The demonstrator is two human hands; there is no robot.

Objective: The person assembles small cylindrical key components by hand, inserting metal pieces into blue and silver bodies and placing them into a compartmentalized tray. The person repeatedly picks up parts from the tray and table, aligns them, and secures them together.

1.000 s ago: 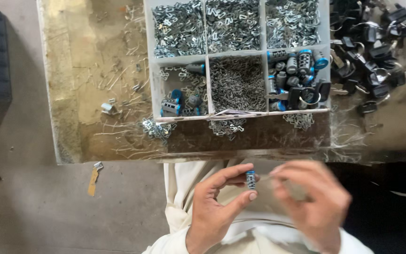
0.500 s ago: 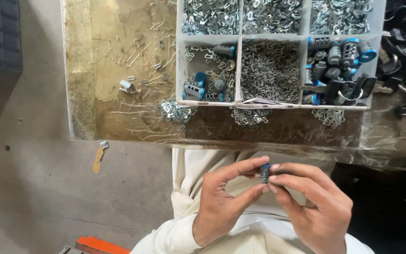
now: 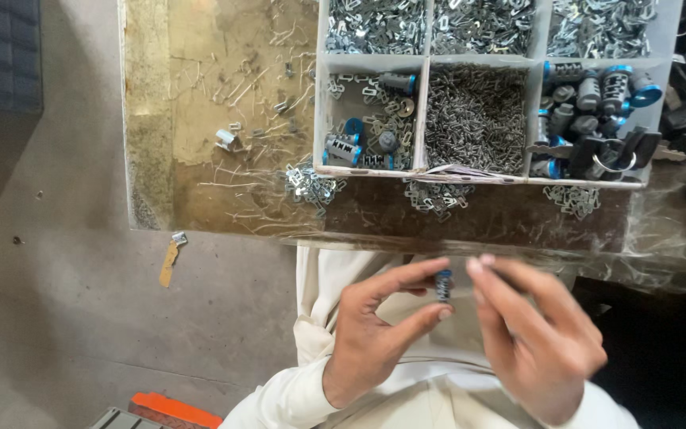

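The left hand pinches a small lock cylinder between thumb and forefinger, low in the scene just near of the worktable edge and over the person's pale clothing. The cylinder is a short, dark grey metal barrel standing roughly upright, with a blue cap at its top end and ridged sides; finer detail is too small to make out. The right hand sits just to its right, fingers curled with the tips close beside the cylinder, but whether they touch or grip it cannot be told. Farther away, on the table, a divided white parts tray holds metal clips in its far compartments, thin pins in the middle near one, and more blue-capped cylinders in the right one. Loose clips lie on the table by the tray's near edge.
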